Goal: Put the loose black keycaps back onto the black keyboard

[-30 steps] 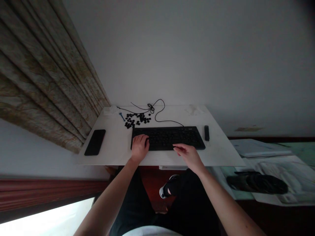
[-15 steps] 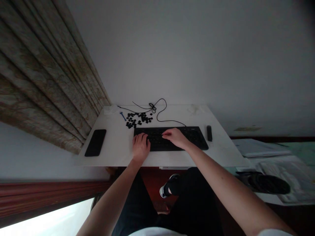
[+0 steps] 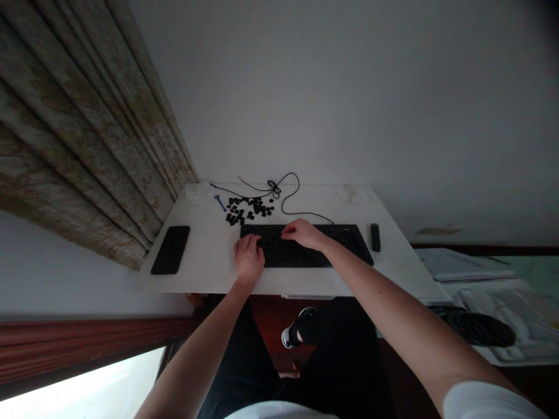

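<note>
A black keyboard [image 3: 297, 257] lies along the front half of the white table, some of it covered by both hands. My left hand [image 3: 248, 256] rests over its left end, fingers apart and lying on the keys and edge. Thumb and fingertips of my right hand [image 3: 303, 234] are pinched together just above the upper middle rows. Whatever is in that pinch is too small to make out. Behind the keyboard's left part lies a loose pile of black keycaps [image 3: 257, 206]. Beside the pile is a small blue tool [image 3: 220, 203].
A black phone [image 3: 171, 250] lies at the table's left. To the keyboard's right is a small dark oblong object [image 3: 375, 237]. The keyboard's cable [image 3: 283, 205] loops along the back. A patterned curtain [image 3: 87, 128] hangs at left; papers [image 3: 463, 265] lie at right.
My right hand has shifted slightly left and up along the keyboard, still pinched. My left hand stays on the left end. The view has shifted a little.
</note>
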`<state>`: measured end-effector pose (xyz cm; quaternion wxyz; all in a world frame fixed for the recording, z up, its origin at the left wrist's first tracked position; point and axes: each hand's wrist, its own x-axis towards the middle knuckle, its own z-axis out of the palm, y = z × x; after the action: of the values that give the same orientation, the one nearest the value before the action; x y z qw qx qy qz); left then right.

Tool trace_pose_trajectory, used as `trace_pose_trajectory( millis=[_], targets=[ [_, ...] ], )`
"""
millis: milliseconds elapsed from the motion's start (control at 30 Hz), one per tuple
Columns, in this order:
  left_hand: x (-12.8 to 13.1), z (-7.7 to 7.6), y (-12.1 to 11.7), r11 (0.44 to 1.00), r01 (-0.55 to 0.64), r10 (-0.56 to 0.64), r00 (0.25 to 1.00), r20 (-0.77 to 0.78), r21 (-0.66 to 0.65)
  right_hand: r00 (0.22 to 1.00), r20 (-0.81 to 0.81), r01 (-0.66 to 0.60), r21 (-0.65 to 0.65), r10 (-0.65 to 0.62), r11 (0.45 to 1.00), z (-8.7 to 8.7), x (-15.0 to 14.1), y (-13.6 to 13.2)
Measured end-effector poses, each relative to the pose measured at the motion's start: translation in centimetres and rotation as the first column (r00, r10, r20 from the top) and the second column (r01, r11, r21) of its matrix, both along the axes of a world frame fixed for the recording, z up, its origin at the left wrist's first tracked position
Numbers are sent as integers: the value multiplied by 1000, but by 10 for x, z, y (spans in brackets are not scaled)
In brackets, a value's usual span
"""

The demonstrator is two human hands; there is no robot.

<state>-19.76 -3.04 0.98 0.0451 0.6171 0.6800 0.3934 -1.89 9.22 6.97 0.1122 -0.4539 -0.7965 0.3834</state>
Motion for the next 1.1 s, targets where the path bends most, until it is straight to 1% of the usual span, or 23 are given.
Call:
trace_pose_trajectory(
  millis=[167, 300, 367, 467, 600, 733, 833, 900, 1033, 1100],
  targets=[
    [2, 3, -2, 995, 97, -98, 993, -61, -7, 991, 99, -96, 25, 94, 995, -3, -19, 2],
    [4, 3, -2, 985, 167, -171, 976, -137, -46, 970, 206, -136, 11, 130, 991, -4, -30, 8],
    [5, 2, -2, 982, 177, -186, 967, -172, -63, 955, 263, -145, 1, 139, 989, -3, -33, 10],
    [6, 1, -1, 983, 168, -181, 960, -214, -76, 918, 370, -148, -16, 144, 989, 2, -39, 14],
    [6, 0, -1, 983, 170, -183, 954, -237, -72, 853, 509, -125, -7, 112, 992, 12, -48, 17],
    [6, -3, -1, 982, 175, -187, 954, -236, -71, 779, 613, -171, -1, 135, 985, 20, -56, 20],
    [7, -3, 0, 981, 176, -189, 954, -234, -75, 745, 653, -194, 10, 140, 981, 21, -60, 23],
    [8, -3, 1, 981, 176, -190, 952, -239, -77, 738, 663, -190, 20, 130, 982, 19, -62, 24],
    [8, -1, 0, 980, 181, -196, 944, -266, -79, 747, 660, -152, 51, 81, 987, 19, -65, 22],
    [8, 1, -1, 980, 181, -196, 941, -276, -79, 758, 646, -132, 12, 93, 991, 24, -65, 20]
  ],
)
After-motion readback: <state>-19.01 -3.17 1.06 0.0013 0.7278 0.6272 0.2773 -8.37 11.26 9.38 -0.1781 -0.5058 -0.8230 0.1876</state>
